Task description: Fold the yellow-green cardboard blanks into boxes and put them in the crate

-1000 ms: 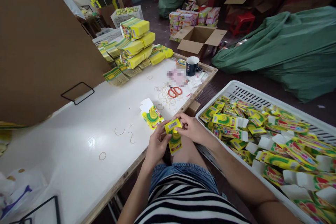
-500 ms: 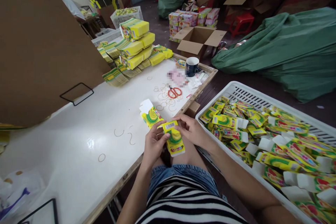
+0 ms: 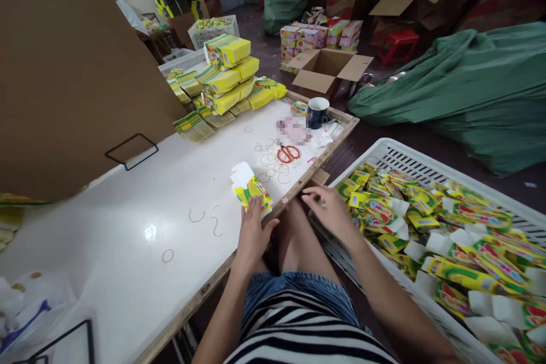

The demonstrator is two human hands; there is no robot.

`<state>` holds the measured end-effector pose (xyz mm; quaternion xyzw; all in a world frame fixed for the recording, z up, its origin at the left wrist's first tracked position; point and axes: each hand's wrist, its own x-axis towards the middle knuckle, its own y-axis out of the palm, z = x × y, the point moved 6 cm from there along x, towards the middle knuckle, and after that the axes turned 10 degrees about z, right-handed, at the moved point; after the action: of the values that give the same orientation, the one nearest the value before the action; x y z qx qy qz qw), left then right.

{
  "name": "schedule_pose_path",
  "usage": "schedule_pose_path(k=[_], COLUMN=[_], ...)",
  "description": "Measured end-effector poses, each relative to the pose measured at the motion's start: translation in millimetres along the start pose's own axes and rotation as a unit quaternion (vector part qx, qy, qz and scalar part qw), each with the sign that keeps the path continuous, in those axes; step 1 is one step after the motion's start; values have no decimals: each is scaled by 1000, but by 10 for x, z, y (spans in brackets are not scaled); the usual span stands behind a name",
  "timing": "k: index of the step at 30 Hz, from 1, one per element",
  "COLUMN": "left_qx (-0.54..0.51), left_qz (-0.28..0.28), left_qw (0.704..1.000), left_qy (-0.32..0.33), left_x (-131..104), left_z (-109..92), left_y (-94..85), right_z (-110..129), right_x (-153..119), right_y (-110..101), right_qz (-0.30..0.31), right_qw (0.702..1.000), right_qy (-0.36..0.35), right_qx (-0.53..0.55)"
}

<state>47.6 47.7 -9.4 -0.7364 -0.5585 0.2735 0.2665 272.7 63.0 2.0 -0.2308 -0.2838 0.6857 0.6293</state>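
Note:
My left hand (image 3: 255, 233) rests with its fingers stretched out on a yellow-and-green flat carton (image 3: 252, 189) at the table's front edge. This carton has white flaps at its far end; whether several lie stacked there I cannot tell. Over the gap between table and basket, my right hand (image 3: 327, 210) is held with loosely bent fingers apart and nothing visible in them. Just right of it, the white plastic basket (image 3: 386, 145) holds many small yellow cartons (image 3: 460, 273), several with white flaps standing out.
On the white table (image 3: 128, 290) lie loose rubber bands (image 3: 168, 256), red-handled scissors (image 3: 289, 154) and a dark mug (image 3: 318, 112). Bundles of yellow cartons (image 3: 226, 77) are stacked at the back. Beyond stand an open cardboard box (image 3: 318, 71) and a green sack (image 3: 464, 91).
The yellow carton held in both hands has left them. My right hand has moved right towards the basket, and my left hand has moved onto the carton on the table.

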Motion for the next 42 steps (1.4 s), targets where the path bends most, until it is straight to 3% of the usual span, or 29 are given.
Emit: schedule_pose_path(k=[3,6,9,14,18,21,23,24,26,28,31,33,35,39,42], left_qx=[-59,-121,-145,-159,-176,-202,-253,-297,-413,-519,-601,-614,-609,-582,-550], left_qz=[5,-24,-48,-42,-62,-173,-271,-290,-242,-124,24,69,73,18,-18], left_qw=[998,992,988,986,982,964,928,909,877,844,797,784,788,813,835], left_qy=[-11,-21,0,20,26,24,29,36,49,49,47,55,51,2,-16], left_x=[-45,-71,-78,-71,-106,-215,-305,-318,-249,-138,-68,-67,-64,-37,-19], left_z=[50,107,150,191,148,123,129,132,110,24,-170,-274,-308,-217,-163], left_y=[77,57,-2,9,-41,-254,-418,-459,-430,-293,-87,-15,26,81,78], right_z=[314,621,770,764,692,568,501,482,468,480,512,531,544,560,541], right_x=[302,466,446,333,348,343,288,246,144,40,-79,-126,-155,-178,-183], right_y=[574,866,879,825,854,864,854,847,842,840,819,785,743,707,676], right_qz=[65,104,97,50,15,-6,-16,-17,-6,17,55,75,82,79,42], right_qw=[997,993,993,997,998,977,949,932,891,863,839,836,839,852,875], right_qy=[12,9,0,-2,-11,6,15,16,25,38,47,41,35,43,52], right_qx=[-26,-52,-62,-51,64,213,314,363,454,504,539,543,537,516,479])
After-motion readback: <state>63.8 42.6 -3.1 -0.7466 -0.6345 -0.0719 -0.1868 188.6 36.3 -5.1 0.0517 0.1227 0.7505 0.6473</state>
